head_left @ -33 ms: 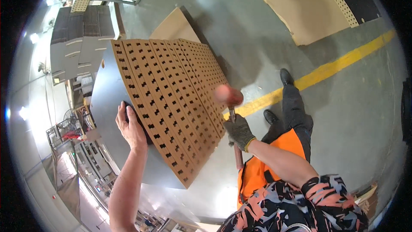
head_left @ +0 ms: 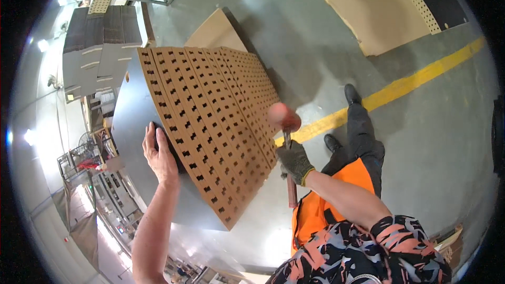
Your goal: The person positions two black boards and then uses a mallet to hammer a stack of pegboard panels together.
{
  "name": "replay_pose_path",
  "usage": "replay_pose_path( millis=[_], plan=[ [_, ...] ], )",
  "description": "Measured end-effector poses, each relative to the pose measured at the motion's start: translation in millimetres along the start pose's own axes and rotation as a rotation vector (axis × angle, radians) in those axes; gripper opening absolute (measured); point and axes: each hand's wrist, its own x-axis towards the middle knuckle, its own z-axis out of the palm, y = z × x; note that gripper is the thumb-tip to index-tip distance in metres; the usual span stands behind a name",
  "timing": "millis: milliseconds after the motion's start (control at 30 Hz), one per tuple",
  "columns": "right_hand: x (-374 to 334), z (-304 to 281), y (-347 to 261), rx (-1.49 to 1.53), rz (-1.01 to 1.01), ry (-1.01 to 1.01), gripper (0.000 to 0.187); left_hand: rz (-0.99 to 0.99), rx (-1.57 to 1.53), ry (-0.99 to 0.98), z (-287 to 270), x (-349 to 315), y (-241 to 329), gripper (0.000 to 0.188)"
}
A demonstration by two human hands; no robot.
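A stack of brown boards (head_left: 210, 121) stands before me, its side dotted with rows of dark slots and holes. On top lies a smooth grey panel (head_left: 131, 110). My left hand (head_left: 161, 155), bare, rests flat on that panel close to the slotted edge, fingers stretched out; something dark, perhaps shadow, shows beside it. My right hand (head_left: 294, 162) wears a dark grey knitted glove and is closed around the handle of a mallet (head_left: 285, 117). The mallet's reddish head, blurred at one end, points up and sits apart from the right side of the stack.
A yellow line (head_left: 421, 80) crosses the grey floor at right. A large tan sheet (head_left: 368, 10) lies at the far right, and a brown board (head_left: 218, 34) is behind the stack. Grey stacked panels (head_left: 102, 47) stand at far left. A metal rack (head_left: 81, 160) is at left.
The mallet and my right hand have shifted very slightly to the right. My left hand stays on the panel.
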Motion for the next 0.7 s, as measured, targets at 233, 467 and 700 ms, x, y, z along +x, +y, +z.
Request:
replay_pose_path(
  millis=[233,467,700],
  plan=[
    [-33,43,7,-0.46,-1.013,0.088,0.03,0.262,0.31,0.019,3,-3,-7,0.05],
    [-62,81,30,-0.817,-0.555,-0.368,0.056,0.3,0.315,0.028,2,0,-13,0.049],
    [-72,75,31,-0.48,-0.669,0.031,0.04,0.29,0.32,0.047,3,-2,-11,0.049]
  ],
)
